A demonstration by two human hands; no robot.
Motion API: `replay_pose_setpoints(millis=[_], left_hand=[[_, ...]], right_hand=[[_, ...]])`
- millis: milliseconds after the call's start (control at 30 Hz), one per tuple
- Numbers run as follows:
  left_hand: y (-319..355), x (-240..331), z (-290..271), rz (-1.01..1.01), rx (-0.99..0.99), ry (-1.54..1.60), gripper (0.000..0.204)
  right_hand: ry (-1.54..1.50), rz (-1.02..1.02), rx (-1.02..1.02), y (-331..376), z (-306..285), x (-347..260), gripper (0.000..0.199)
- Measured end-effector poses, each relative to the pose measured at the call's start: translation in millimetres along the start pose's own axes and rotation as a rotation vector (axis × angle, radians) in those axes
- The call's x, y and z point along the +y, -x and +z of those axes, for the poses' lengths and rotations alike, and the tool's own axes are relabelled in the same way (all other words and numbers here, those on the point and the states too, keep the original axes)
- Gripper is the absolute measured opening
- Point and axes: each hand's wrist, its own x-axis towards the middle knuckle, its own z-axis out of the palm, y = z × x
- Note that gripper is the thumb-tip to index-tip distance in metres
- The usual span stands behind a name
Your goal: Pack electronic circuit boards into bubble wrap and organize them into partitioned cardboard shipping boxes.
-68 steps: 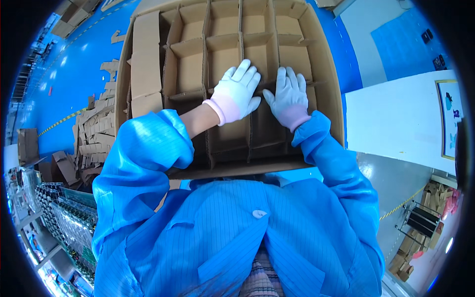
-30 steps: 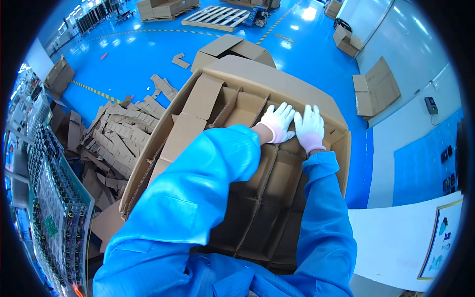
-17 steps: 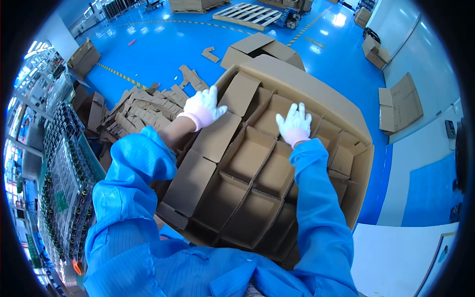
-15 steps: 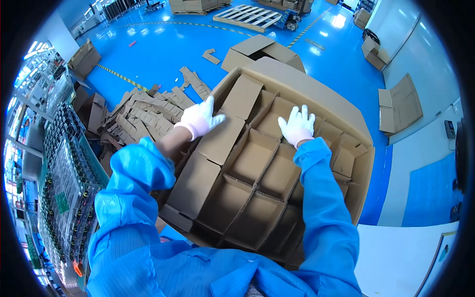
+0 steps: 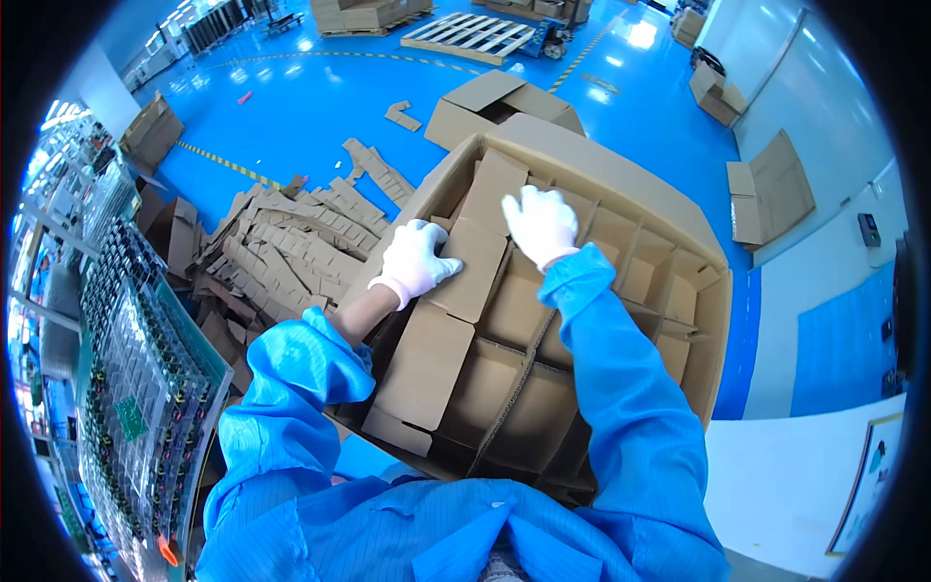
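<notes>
A large open cardboard box (image 5: 716,330) stands before me, with crossed cardboard dividers (image 5: 519,393) forming cells inside. Along its left side lies a long creased cardboard panel (image 5: 423,364). My left hand (image 5: 417,262), in a white glove, curls its fingers over the panel's left edge, with the thumb on top. My right hand (image 5: 543,228), gloved too, rests over the divider tops by the panel's right edge. Its thumb stands apart from the bent fingers, and no held thing shows in it. The undersides of both hands are hidden.
Cardboard scraps (image 5: 291,242) lie heaped on the blue floor at left. Close on my left stands a rack of circuit boards (image 5: 145,388). Another open carton (image 5: 504,102) sits beyond the box, a wooden pallet (image 5: 475,37) further off. A white wall (image 5: 824,233) runs along the right.
My right hand has moved left to the panel's edge. My left hand has come down along the panel and curled its fingers. The panel and nearby dividers sit further right in the box.
</notes>
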Motion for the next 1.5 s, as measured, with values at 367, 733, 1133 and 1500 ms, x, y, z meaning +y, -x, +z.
replay_pose_setpoints(millis=[367,733,1133,1500], left_hand=[[17,78,-30,0.019,-0.294,1.142,0.045],[-35,151,-50,0.232,-0.446,0.823,0.031],[-138,301,102,0.764,-0.143,0.006,0.023],[-174,361,198,0.686,0.058,-0.157,0.019]], right_hand=[[-0.679,0.216,-0.345,7,-22,9,0.045],[-1.162,0.363,0.119,132,-215,244,0.040],[-0.310,0.659,-0.206,185,-104,324,0.038],[-0.128,0.776,-0.220,137,-59,323,0.045]])
